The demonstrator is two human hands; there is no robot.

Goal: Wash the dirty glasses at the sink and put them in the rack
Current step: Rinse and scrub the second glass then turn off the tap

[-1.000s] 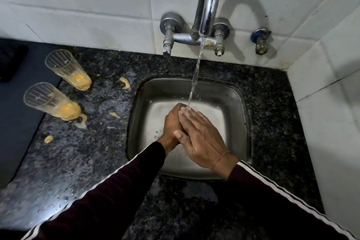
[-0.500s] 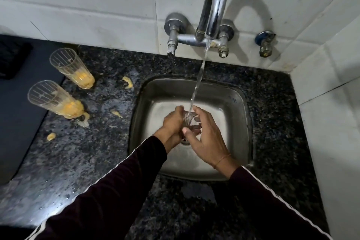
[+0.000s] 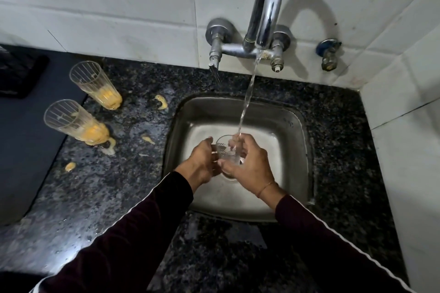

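Over the steel sink (image 3: 295, 150) I hold a clear ribbed glass (image 3: 227, 151) under the running tap. My left hand (image 3: 201, 164) grips its left side, and my right hand (image 3: 250, 166) curls round its right side, fingers at the rim where the stream lands. Two more dirty glasses stand on the dark stone counter at the left, the nearer glass (image 3: 76, 123) and the farther glass (image 3: 95, 84), both with yellow residue at the bottom.
The chrome faucet (image 3: 266, 12) juts from the tiled wall above the sink, beside a small valve (image 3: 329, 54). Yellow blobs (image 3: 162, 102) dot the granite counter (image 3: 107, 192). A dark mat (image 3: 21, 140) lies at the far left. A tiled wall closes the right side.
My hands have drawn apart, uncovering the glass between them; the right hand shifted from lying over the left to gripping the glass's right side. The camera view tilted slightly.
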